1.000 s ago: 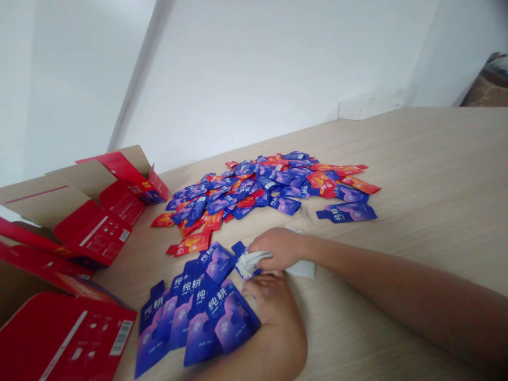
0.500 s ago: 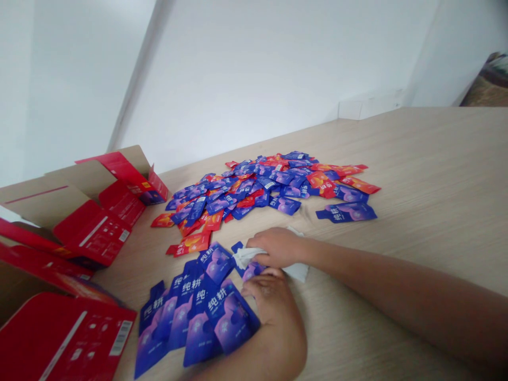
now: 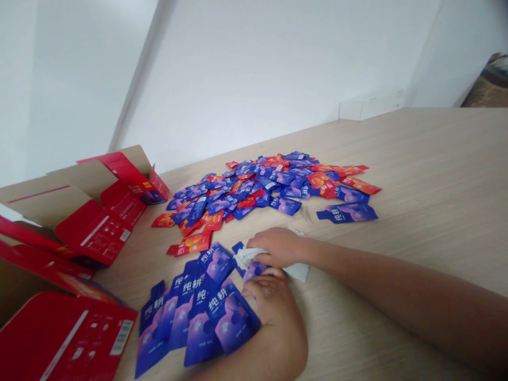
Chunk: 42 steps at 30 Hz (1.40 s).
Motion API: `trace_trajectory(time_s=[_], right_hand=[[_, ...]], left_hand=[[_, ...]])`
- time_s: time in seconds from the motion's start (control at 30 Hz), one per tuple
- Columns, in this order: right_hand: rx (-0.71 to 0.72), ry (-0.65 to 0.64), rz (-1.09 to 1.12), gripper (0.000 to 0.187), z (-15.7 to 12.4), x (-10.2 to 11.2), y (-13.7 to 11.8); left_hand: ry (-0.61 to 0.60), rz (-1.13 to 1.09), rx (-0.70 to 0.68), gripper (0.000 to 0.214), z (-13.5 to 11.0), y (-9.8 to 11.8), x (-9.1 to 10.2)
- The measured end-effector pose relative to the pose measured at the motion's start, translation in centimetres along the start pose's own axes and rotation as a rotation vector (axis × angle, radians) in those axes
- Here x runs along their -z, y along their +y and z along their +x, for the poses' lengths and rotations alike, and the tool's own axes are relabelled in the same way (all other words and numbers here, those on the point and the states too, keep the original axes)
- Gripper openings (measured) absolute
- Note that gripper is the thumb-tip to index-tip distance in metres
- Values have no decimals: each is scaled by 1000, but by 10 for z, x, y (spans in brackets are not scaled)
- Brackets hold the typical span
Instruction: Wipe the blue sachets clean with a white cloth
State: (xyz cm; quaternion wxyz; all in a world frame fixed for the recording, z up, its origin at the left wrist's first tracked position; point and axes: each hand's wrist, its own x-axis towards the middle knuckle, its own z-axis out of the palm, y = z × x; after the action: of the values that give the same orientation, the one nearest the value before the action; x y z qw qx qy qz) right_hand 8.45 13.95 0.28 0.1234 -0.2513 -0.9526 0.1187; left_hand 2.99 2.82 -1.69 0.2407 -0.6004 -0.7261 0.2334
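In front of me a purple-blue sachet (image 3: 254,271) lies on the table, partly covered by both hands. My right hand (image 3: 280,246) is closed on a white tissue (image 3: 246,256), which lies over that sachet and also sticks out behind the hand. At the lower edge of the same sachet, my left hand (image 3: 269,291) grips it with bent fingers. Beside the left wrist, several purple-blue sachets (image 3: 194,312) lie overlapped in a fan, printed sides up. One orange-red sachet (image 3: 193,244) rests just beyond the fan.
A heap of blue and red sachets (image 3: 254,185) spreads across the table's middle. One blue sachet (image 3: 349,212) lies at its right. Open red cartons (image 3: 93,233) stand along the left. A white box-like object (image 3: 357,109) is at the back, by the wall.
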Motion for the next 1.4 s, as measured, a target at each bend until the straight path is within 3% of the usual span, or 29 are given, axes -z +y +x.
trace_trajectory(time_s=[0.2,0.63,0.87,1.07,1.4], right_hand=[[-38,21,-9,29,0,-1,-1],[129,-45,49,28,-2,4,4],[51,-7,-4,30,-2,1,2],[-11,5,-16,31,-1,1,-1],[89,-6,-8,29,-1,0,5]], left_hand=[[1,16,-18,34,-1,-2,2],[5,44,-8,39,1,0,0],[26,74,5,35,1,2,-4],[114,112,1,33,0,1,-5],[30,81,-11,37,-1,-1,1]])
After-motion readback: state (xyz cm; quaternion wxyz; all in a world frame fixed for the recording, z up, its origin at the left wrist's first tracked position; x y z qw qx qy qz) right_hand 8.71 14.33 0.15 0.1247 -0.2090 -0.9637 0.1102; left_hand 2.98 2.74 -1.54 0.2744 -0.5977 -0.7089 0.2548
